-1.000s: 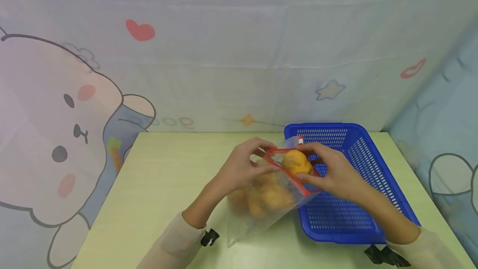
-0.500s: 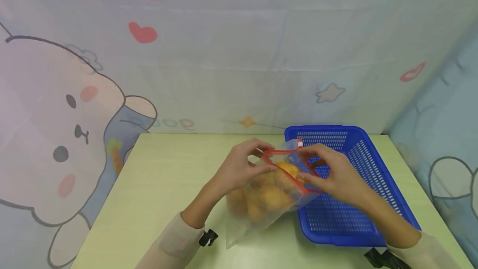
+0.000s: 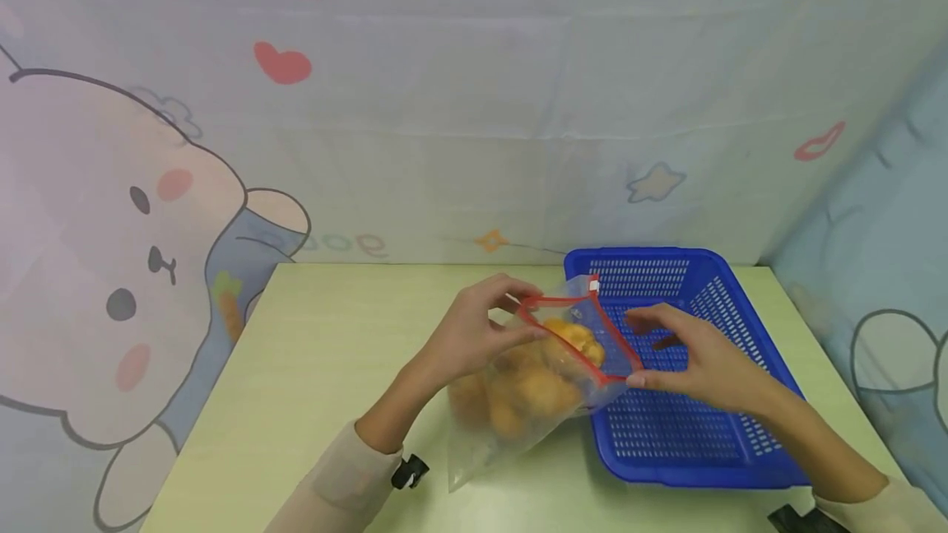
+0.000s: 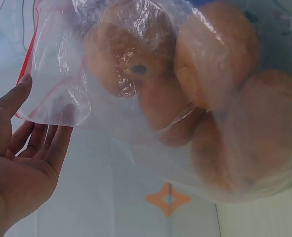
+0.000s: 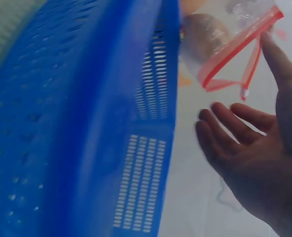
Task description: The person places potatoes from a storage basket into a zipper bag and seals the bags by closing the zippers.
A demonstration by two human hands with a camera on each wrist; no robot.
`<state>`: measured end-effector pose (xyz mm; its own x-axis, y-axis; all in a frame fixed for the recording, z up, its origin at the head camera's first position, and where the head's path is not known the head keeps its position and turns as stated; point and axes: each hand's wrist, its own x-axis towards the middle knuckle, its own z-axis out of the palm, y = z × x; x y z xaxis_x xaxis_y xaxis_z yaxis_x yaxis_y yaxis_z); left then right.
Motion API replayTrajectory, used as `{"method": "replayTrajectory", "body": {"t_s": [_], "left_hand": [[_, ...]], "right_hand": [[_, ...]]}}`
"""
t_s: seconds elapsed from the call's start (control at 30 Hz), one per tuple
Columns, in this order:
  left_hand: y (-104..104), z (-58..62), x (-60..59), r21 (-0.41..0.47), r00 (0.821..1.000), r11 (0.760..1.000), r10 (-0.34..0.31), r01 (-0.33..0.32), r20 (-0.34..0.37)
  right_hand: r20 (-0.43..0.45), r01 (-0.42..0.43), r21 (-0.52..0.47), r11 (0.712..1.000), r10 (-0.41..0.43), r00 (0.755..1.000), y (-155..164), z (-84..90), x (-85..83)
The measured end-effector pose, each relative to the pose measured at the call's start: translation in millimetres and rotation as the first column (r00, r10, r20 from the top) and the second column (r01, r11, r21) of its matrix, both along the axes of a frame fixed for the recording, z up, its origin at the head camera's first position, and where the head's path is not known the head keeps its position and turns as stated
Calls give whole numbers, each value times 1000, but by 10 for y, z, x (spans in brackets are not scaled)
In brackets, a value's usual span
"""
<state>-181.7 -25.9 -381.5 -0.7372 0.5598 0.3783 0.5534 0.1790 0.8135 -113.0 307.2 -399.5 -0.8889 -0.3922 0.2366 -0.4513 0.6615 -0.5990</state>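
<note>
A clear zip bag (image 3: 474,455) with a red zip edge leans left of the blue basket, its mouth held apart. Several oranges (image 3: 548,391) lie inside, one of them close below the opening. My left hand (image 3: 480,331) pinches the bag's left rim between thumb and fingers. In the left wrist view the plastic (image 4: 57,59) passes between that thumb and the fingers. My right hand (image 3: 704,360) has its fingers spread over the basket and holds nothing. Its thumb tip is right at the bag's right corner. A white slider (image 3: 594,286) sits at the zip's far end.
The blue perforated basket (image 3: 666,471) stands on the pale table (image 3: 333,401) at the right, partly under the bag's mouth. A printed cloth (image 3: 444,105) hangs behind the table.
The orange in my right hand has gone down into the bag and been let go. The right hand has drawn back to the right. My left hand keeps its hold on the rim.
</note>
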Motion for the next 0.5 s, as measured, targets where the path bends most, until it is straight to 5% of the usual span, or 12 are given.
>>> {"method": "replayTrajectory", "body": {"t_s": [0.2,0.5], "left_hand": [[-30,3,28,6,1000,1000,19,-19,-5],[-157,66,9,21,997,997,75,-75,14]], "right_hand": [[81,-53,49,997,49,996,13,-137,38],[-34,-88,-4,996,87,996,-57,18,-44]]}}
